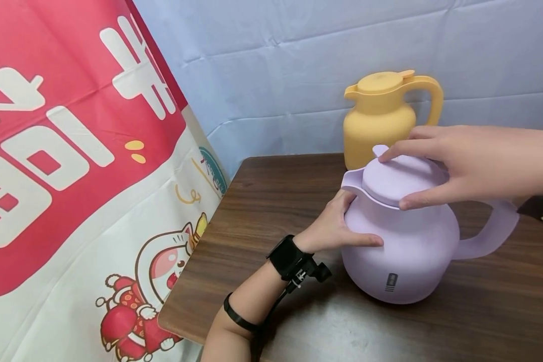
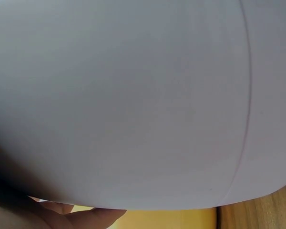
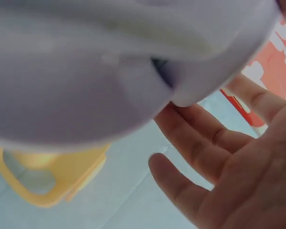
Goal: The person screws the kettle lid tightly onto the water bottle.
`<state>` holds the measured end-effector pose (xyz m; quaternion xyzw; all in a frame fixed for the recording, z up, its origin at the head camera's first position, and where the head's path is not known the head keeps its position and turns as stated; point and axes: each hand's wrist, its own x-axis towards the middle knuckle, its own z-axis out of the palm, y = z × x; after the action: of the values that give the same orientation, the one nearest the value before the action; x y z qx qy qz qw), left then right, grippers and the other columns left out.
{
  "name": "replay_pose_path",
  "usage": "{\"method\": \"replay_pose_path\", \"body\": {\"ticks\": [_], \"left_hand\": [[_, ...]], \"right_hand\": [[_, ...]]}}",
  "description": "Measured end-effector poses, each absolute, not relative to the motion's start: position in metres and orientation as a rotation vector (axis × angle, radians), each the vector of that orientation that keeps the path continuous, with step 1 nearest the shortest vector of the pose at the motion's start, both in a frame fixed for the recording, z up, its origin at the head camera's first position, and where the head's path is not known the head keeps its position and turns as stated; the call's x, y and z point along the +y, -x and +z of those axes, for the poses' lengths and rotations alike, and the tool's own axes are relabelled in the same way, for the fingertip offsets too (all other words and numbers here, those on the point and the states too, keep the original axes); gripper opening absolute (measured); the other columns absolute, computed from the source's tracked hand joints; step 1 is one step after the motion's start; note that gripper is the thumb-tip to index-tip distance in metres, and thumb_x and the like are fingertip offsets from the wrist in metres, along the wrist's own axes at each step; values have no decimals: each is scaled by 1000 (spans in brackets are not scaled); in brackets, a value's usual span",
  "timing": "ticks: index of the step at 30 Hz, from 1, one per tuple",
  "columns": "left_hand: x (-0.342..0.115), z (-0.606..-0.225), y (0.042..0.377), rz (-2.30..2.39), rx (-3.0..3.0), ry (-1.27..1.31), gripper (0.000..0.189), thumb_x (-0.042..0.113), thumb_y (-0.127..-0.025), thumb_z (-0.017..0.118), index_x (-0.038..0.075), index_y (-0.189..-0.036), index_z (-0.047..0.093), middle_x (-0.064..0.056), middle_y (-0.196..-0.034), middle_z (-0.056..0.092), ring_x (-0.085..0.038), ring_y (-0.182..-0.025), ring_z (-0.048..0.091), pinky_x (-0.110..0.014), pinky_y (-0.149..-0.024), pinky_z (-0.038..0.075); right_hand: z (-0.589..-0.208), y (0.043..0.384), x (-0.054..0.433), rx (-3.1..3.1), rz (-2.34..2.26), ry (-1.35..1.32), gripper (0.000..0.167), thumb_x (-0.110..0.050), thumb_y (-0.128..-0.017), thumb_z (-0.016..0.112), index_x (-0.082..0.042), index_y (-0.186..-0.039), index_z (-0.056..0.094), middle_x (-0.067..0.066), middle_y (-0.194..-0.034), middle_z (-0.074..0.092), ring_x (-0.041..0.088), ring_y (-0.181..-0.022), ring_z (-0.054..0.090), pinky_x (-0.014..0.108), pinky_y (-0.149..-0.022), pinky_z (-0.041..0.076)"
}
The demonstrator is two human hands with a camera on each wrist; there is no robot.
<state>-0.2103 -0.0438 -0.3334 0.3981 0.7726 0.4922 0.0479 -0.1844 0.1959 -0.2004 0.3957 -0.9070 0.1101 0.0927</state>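
Observation:
A round lilac thermos jug (image 1: 400,246) with a spout, a loop handle and a small dark label stands upright on the wooden table. My left hand (image 1: 332,226) holds its body from the left, thumb across the front and fingers round the far side below the spout. The jug's pale wall (image 2: 148,105) fills most of the left wrist view, hiding most of that hand. Over the top, my right hand (image 1: 452,161) grips the round lilac lid (image 1: 395,178), thumb on its near edge and fingers at the far edge. In the right wrist view, fingertips (image 3: 171,114) meet the lid's edge.
Behind the lilac jug stands a yellow jug (image 1: 375,125), its handle pointing right. The brown table (image 1: 262,201) has its left edge beside a red and white printed cloth (image 1: 72,151). A pale blue cloth (image 1: 276,90) hangs at the back.

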Motion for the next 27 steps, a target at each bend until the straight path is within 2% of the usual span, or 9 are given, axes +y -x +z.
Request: {"method": "replay_pose_path", "body": {"ticks": [4,7,9,11,15,20,23,25,27], "left_hand": [[-43,-334,210,1490,2370,-1188,87,12,-67,87,19,-137,37,5,-130,38,-1,-113,43,-20,-91,43],[-43,-335,210,1494,2383,-1186,87,12,-66,87,17,-138,37,4,-131,38,-2,-114,43,-21,-92,42],[-43,-336,210,1499,2385,-1195,86,11,-66,86,17,-137,38,4,-130,38,-2,-114,43,-21,-92,42],[-43,-336,211,1503,2383,-1211,86,10,-65,87,17,-137,38,3,-131,38,-2,-115,42,-22,-93,42],[-41,-335,212,1514,2371,-1242,87,9,-64,87,16,-136,38,3,-131,38,-3,-116,42,-22,-94,41],[-40,-335,213,1508,2378,-1238,90,10,-64,88,16,-138,37,2,-132,38,-2,-117,42,-22,-95,41],[-40,-335,212,1500,2387,-1235,89,10,-65,87,16,-138,37,2,-132,38,-2,-116,43,-21,-94,41],[-40,-335,212,1506,2380,-1238,88,9,-65,87,17,-137,37,2,-132,39,-2,-115,43,-21,-93,42],[-40,-335,211,1511,2374,-1240,87,9,-65,87,17,-136,37,2,-131,40,-3,-114,45,-22,-92,43]], "right_hand": [[-196,187,199,-2750,309,-1260,67,-62,-71,72,-45,-130,45,-19,-122,45,9,-97,54,38,-77,49],[-192,194,205,-2818,302,-1359,80,-59,-72,74,-48,-140,33,-20,-139,36,7,-114,47,27,-86,44],[-189,196,206,-2898,253,-1360,86,-58,-71,75,-53,-142,26,-21,-146,29,5,-122,40,24,-89,41],[-185,197,203,-2963,223,-1373,89,-51,-72,78,-55,-142,23,-19,-151,22,8,-127,35,25,-91,39],[-179,196,196,-3048,203,-1401,94,-32,-71,80,-58,-141,22,-23,-153,12,10,-125,36,31,-87,41],[-179,197,192,-3009,214,-1454,95,-23,-69,79,-57,-140,26,-20,-151,21,15,-134,31,35,-91,40],[-183,201,193,-2905,193,-1484,88,-28,-69,80,-49,-141,34,-15,-148,32,16,-134,33,39,-95,39],[-186,204,193,-2819,184,-1502,82,-33,-69,81,-41,-141,41,-11,-143,41,16,-130,38,41,-95,39],[-187,206,192,-2774,167,-1473,76,-40,-69,81,-35,-138,49,-13,-135,48,12,-124,41,39,-93,41]]}}
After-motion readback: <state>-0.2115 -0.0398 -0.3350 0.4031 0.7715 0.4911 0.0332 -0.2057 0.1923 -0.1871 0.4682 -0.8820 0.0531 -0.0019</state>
